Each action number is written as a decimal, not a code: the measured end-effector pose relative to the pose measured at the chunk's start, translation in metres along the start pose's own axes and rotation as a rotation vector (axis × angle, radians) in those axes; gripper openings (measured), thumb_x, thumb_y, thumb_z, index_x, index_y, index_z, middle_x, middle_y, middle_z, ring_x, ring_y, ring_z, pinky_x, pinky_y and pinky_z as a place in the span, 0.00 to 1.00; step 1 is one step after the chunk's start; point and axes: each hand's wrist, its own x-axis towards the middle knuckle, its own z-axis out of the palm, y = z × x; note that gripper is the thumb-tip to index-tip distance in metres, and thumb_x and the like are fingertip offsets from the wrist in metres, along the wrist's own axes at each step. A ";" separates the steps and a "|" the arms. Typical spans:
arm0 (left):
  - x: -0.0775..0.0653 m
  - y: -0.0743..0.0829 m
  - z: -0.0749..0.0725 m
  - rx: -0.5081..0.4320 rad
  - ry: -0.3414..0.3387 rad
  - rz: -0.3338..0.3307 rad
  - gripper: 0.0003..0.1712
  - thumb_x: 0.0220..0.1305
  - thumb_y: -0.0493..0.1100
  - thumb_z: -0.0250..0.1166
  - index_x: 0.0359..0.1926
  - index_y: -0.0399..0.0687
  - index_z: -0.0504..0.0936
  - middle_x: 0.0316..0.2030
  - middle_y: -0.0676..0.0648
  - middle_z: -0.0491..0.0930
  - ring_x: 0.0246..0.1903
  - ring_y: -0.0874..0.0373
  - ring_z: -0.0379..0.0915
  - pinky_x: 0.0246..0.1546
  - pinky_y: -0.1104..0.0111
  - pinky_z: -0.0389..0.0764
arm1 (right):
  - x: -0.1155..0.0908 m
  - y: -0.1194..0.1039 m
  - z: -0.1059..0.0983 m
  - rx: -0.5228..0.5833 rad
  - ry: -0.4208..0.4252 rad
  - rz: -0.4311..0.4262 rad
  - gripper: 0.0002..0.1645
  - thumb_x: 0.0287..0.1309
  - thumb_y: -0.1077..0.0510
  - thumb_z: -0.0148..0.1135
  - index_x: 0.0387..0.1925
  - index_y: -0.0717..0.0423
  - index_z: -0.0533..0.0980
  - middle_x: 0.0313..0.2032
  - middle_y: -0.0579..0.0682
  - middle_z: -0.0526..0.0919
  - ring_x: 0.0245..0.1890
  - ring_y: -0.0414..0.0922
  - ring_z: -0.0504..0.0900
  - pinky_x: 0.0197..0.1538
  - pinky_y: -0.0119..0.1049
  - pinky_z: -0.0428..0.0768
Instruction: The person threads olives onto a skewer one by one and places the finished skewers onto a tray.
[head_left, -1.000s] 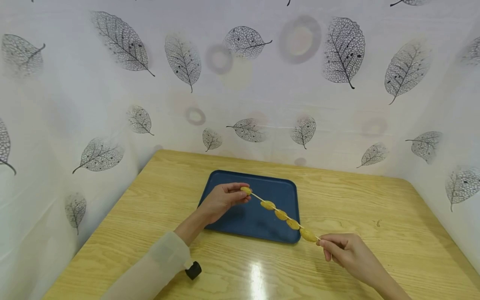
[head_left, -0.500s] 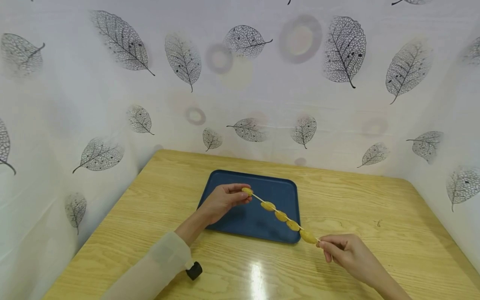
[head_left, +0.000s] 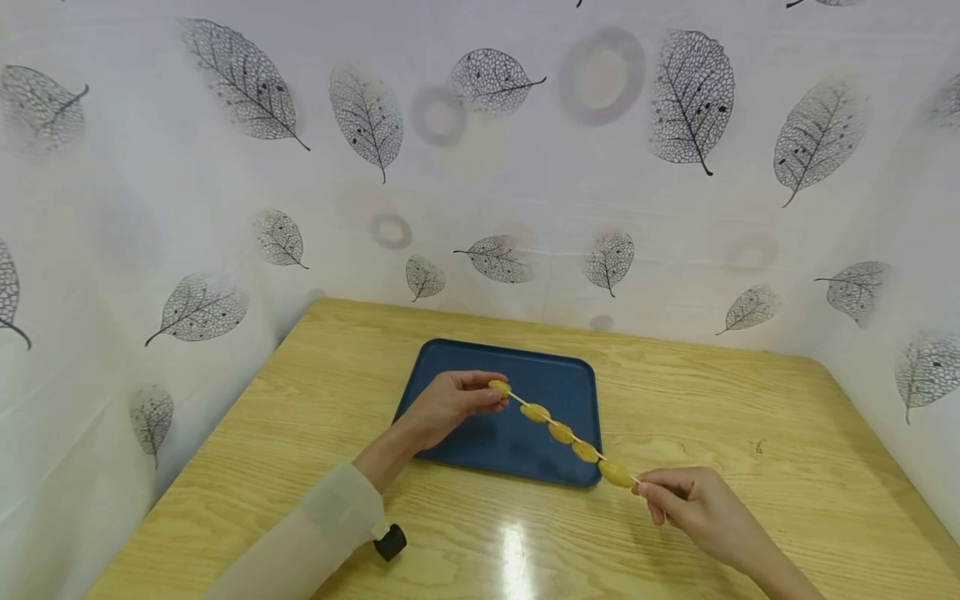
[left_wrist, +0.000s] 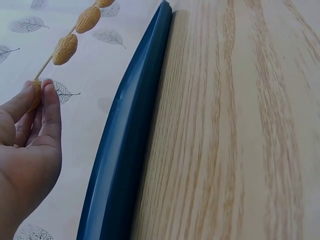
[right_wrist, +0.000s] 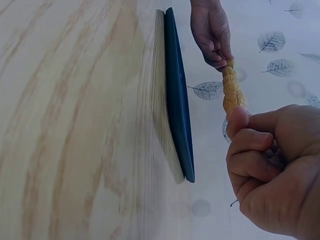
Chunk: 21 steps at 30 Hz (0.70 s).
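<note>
A thin wooden skewer (head_left: 517, 397) slants across the middle of the head view, strung with several wrinkled, yellow-brown oval pieces (head_left: 560, 432). My left hand (head_left: 448, 410) pinches the end piece (head_left: 499, 387) between thumb and fingers at the skewer's upper left end. A short bare stretch of stick separates that piece from the others, which sit close together. At the lower right end, the thumb and fingers of my right hand (head_left: 693, 507) pinch the stick, just beyond the last piece (head_left: 616, 473). The right wrist view shows its other fingers curled in.
Below the skewer a dark blue tray (head_left: 480, 460) lies on the wooden table (head_left: 712, 400). A white curtain (head_left: 525, 183) with leaf prints hangs behind and at both sides. Beside my left sleeve (head_left: 315, 525) a small black object (head_left: 390, 542) shows.
My left hand has shifted slightly right and down with the end piece, and the gap to the neighbouring piece is narrower. The right hand stays in place.
</note>
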 end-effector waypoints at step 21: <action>-0.002 0.001 0.002 -0.011 -0.028 -0.004 0.25 0.76 0.30 0.59 0.69 0.24 0.70 0.51 0.43 0.85 0.49 0.57 0.85 0.61 0.59 0.82 | 0.003 -0.005 0.003 -0.025 -0.008 -0.001 0.13 0.75 0.63 0.57 0.46 0.67 0.85 0.22 0.40 0.80 0.13 0.33 0.56 0.16 0.32 0.68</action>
